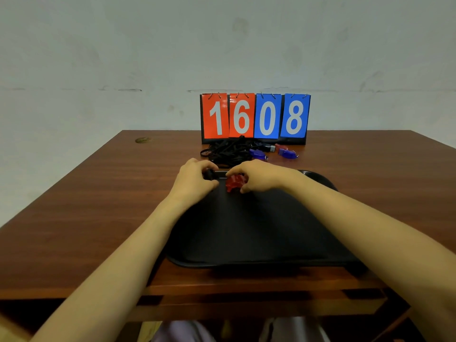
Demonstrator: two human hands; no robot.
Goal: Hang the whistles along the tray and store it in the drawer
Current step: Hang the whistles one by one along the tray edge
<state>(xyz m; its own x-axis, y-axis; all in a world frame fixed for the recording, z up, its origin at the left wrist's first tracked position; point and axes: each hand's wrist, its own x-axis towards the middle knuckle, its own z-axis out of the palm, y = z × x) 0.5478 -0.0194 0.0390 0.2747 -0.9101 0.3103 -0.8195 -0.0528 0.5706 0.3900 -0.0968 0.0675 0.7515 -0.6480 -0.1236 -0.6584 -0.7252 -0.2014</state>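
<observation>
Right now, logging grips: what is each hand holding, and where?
Right hand pinches the red whistle by its right side; left hand grips the tray at its far rim.

Black tray (246, 230), red whistle (233, 182), seemingly blue whistles (287, 153), brown table (98, 193)

You can read only one thing here: the ring-bound flip scoreboard with a black base (255, 117), standing upright at the far edge of the brown wooden tabletop (98, 193). Its four cards carry large white digits: "1" and "6" on the two red cards at your left, "0" and "8" on the two blue cards at your right, together 1608.
</observation>
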